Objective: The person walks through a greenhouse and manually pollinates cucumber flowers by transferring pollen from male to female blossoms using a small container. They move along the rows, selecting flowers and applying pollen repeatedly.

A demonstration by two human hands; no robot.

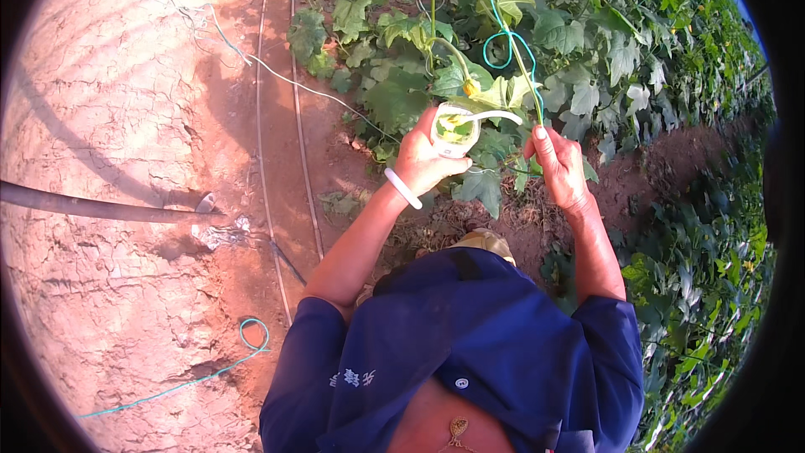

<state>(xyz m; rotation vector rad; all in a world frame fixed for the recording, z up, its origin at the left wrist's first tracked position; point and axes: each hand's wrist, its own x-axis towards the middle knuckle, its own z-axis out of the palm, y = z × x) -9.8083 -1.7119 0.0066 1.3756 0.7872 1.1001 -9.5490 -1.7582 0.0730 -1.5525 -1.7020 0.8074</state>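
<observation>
My left hand [424,154] is closed around a small clear plastic cup [454,130] with yellow-green matter inside, perhaps flower parts. A pale curved handle [497,115] sticks out of the cup towards the right. My right hand [553,151] pinches a green plant stem [521,63] and the teal string [535,78] beside it between thumb and fingers. The string loops near the stem above this hand. Just above the cup, a yellow flower [470,87] hangs from a bent green stalk. Lobed leaves lie around and behind both hands.
Dense leafy vines [604,44] fill the upper right, with another row [698,327] at lower right. Two thin lines run along the reddish soil at left. A dark hose [107,204] ends near crumpled foil [223,234]. Loose teal string [182,385] lies on cracked earth.
</observation>
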